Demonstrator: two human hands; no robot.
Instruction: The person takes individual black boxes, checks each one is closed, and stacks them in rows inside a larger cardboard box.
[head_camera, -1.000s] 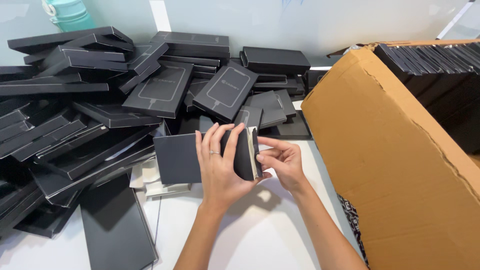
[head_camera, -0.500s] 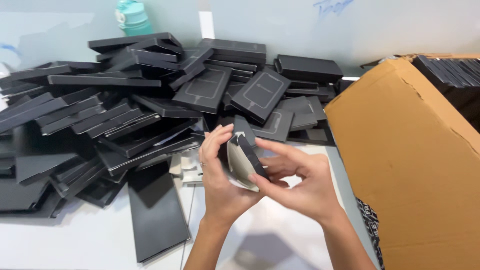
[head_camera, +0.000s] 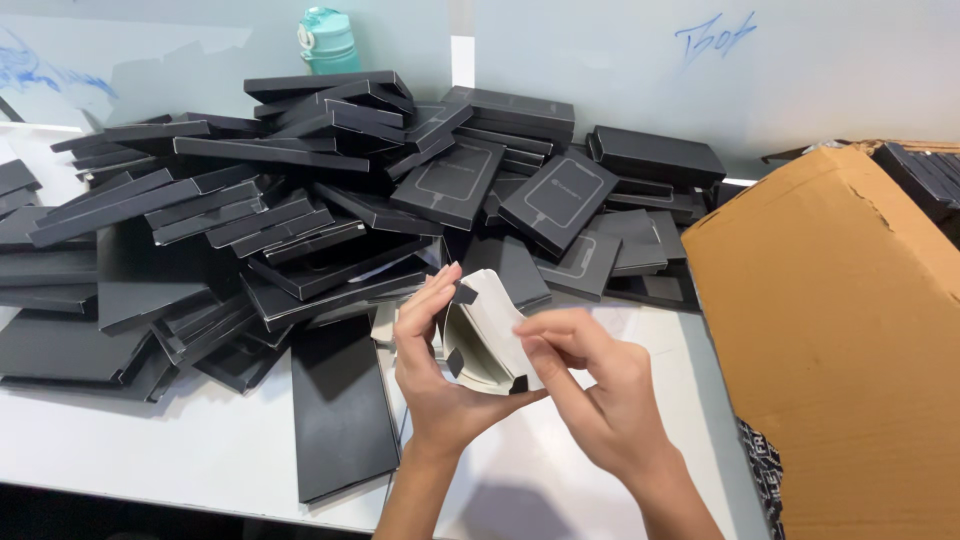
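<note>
My left hand cups a small cardboard sleeve from below and behind, thumb and fingers curled around its left edge. The sleeve is black outside and off-white inside, and it is held partly unfolded just above the near edge of the white table. My right hand meets it from the right: the thumb and forefinger press against the pale flap, the remaining fingers folded behind. Both hands are therefore closed on the same piece, in front of my body, centre of view.

Just left of my left wrist, a flat black sleeve blank lies on the table, long side pointing away from me. To my right stands a large brown carton, its flap raised toward me; black boxes fill its far corner.

Beyond my hands, a loose heap of flat black boxes covers the table from the left edge to the carton, stacked at mixed angles. Behind the heap, against the pale wall, stands a teal bottle.
</note>
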